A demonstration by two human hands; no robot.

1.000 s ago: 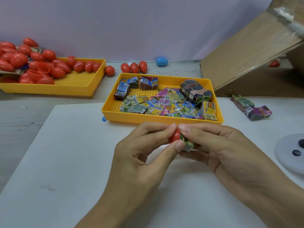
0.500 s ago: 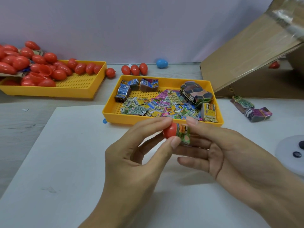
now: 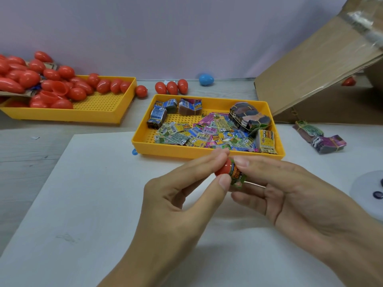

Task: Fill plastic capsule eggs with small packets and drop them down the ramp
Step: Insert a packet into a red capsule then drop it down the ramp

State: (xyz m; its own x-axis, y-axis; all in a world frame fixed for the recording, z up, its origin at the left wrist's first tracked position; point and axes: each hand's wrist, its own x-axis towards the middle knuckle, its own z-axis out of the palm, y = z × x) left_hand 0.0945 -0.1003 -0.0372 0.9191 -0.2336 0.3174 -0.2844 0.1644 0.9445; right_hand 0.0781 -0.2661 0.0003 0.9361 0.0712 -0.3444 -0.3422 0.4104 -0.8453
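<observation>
Here, in the head view, the left hand (image 3: 174, 195) pinches a red egg half (image 3: 222, 169) between thumb and forefinger, just in front of the packet tray (image 3: 207, 155). The right hand (image 3: 290, 195) holds a green packet (image 3: 238, 176) at its mouth, fingers closed on it. The filling step looks underway; next the packet needs pushing fully inside.

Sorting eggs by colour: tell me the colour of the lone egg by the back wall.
Blue egg, seen best in the head view.
</observation>
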